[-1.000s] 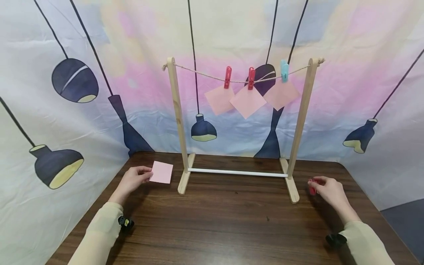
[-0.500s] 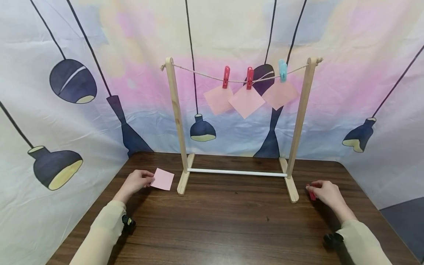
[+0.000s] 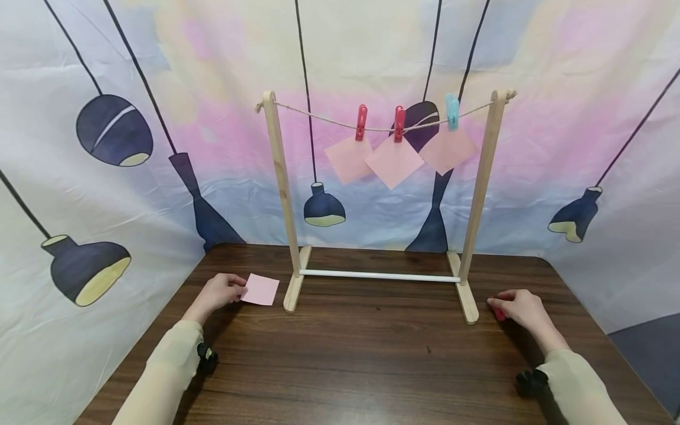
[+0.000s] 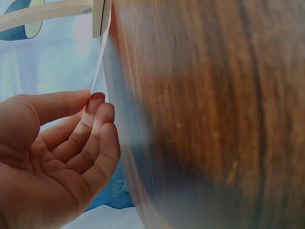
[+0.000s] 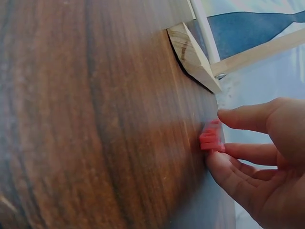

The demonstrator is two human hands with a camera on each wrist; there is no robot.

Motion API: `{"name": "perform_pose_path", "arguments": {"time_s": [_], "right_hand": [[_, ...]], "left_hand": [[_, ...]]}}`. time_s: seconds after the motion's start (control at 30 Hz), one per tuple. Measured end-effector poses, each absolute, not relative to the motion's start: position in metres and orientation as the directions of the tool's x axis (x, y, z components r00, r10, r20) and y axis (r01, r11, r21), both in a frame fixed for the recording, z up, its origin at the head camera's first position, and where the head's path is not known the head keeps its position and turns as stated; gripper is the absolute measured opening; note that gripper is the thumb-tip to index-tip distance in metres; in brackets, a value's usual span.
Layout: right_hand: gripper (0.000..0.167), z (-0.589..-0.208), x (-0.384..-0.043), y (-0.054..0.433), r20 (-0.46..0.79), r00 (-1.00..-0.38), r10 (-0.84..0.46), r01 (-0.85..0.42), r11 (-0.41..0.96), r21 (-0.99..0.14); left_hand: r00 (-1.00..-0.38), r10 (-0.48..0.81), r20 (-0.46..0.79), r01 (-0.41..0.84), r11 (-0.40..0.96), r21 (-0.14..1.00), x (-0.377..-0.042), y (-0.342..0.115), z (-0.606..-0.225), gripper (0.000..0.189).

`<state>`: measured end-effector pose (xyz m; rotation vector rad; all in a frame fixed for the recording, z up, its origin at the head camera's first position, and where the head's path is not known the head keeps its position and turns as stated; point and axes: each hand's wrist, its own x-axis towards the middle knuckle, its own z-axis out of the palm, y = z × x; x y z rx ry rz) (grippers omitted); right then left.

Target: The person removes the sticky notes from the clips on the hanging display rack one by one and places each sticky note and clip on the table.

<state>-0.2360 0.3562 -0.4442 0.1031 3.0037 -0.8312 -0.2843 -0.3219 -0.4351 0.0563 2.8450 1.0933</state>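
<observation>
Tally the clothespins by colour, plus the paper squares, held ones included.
Red clothespins: 3 (2 on the string, 1 in the right hand)
Light blue clothespins: 1 (on the string)
Pink paper squares: 4 (3 hanging, 1 in the left hand)
Total: 8

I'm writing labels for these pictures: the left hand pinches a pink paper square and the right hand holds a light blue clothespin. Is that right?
Not quite: the clothespin in the right hand is red, as the right wrist view shows. The left hand does pinch a pink paper square.
</observation>
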Motion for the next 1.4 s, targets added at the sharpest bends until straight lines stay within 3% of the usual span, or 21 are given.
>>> {"name": "perform_pose_path", "arguments": {"time_s": [0.4, 1.07, 1.4], "right_hand": [[0.068, -0.447, -0.235, 0.360, -0.074, -0.995, 0.067, 0.097, 0.826, -0.556], [0.058, -0.447, -0.232, 0.360, -0.058, -0.997, 0.050, 0.075, 0.807, -0.586], [0.062, -0.428, -0.235, 0.368, -0.029, -0.997, 0.066, 0.071, 0.829, -0.554]], "left_hand": [[-0.992, 0.084, -0.096, -0.002, 0.741, 0.672, -0.284, -0.323, -0.436, 0.030], [-0.988, 0.060, -0.142, -0.053, 0.731, 0.681, -0.285, -0.328, -0.437, 0.029], [-0.996, 0.085, -0.020, 0.052, 0.762, 0.646, -0.282, -0.317, -0.416, 0.027]]}}
